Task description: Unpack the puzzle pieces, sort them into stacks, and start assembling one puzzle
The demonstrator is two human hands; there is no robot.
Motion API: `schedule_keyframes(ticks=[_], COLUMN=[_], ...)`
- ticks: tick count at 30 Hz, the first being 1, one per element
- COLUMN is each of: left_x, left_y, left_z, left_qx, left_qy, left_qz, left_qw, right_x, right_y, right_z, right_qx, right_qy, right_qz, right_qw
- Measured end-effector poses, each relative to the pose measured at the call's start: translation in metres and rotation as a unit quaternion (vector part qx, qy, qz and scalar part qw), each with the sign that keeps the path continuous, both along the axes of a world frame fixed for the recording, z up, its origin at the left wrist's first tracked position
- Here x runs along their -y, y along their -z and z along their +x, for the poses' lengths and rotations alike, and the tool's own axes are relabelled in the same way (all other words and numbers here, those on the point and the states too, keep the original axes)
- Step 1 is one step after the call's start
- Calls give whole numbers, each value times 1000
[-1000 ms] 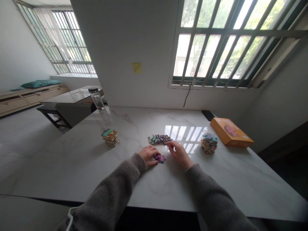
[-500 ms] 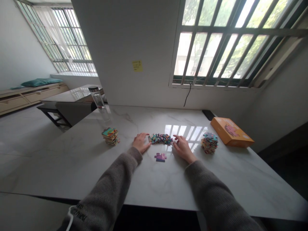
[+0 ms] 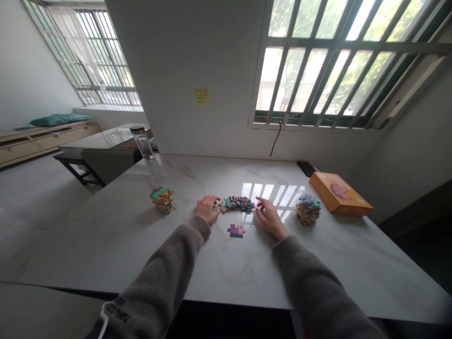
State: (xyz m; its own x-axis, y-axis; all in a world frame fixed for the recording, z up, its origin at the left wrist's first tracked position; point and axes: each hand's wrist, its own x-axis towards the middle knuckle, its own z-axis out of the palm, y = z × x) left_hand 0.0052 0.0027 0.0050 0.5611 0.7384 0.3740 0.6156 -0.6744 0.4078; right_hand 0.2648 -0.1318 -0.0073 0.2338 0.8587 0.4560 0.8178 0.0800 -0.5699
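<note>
A row of overlapping puzzle pieces (image 3: pixel 237 203) lies tipped over on the white marble-patterned table (image 3: pixel 197 273), between my two hands. At its left end rests my left hand (image 3: pixel 207 208), fingers curved and apart, close to or touching the end piece. By the right end is my right hand (image 3: pixel 268 215), thumb and forefinger spread with nothing between them. A single purple puzzle piece (image 3: pixel 236 230) lies flat nearer to me. One stack of puzzle pieces (image 3: pixel 163 200) stands on the left, and another stack (image 3: pixel 308 210) stands to the right of my right hand.
An orange box (image 3: pixel 339 194) lies at the right, with a black phone-like object (image 3: pixel 306 168) behind it. A glass bottle (image 3: pixel 143 143) stands at the back left edge. The wall has a yellow note (image 3: pixel 202 96) and a barred window (image 3: pixel 318 70).
The fingers of my left hand have curled in slightly at the row's left end. My right hand has barely shifted; the stacks and the single piece stay put.
</note>
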Motion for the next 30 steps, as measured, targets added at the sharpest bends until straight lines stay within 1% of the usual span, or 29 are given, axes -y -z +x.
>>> schedule_keyframes(ticks=[3, 9, 13, 15, 18, 20, 22, 25, 27, 30], left_x=[1, 1, 3, 7, 16, 24, 32, 40, 43, 45], left_y=[1, 6, 0, -6, -14, -17, -17, -16, -15, -15], left_z=[1, 4, 2, 0, -1, 0, 3, 8, 9, 8], left_qx=[4, -18, -18, -16, -15, -6, 6, 27, 42, 70], left_qy=[-13, 4, 21, 55, 135, 173, 200, 234, 241, 237], left_qz=[-4, 30, 70, 98, 127, 137, 146, 159, 161, 147], left_qw=[1000, 999, 997, 994, 983, 975, 969, 959, 956, 958], right_x=[1, 0, 2, 5, 12, 16, 19, 18, 16, 14], right_y=[-2, -2, -6, -11, -23, -30, -33, -29, -24, -22], right_z=[-3, -5, -9, -15, -30, -42, -53, -63, -65, -63], right_qx=[-5, -12, -25, -40, -70, -105, -153, -217, -257, -329], right_qy=[-6, -8, -20, -31, -43, -47, -76, -141, -155, -153], right_qz=[1, -5, 3, 16, 35, 35, 15, -24, -32, -38], right_qw=[1000, 1000, 999, 999, 996, 993, 985, 966, 953, 931])
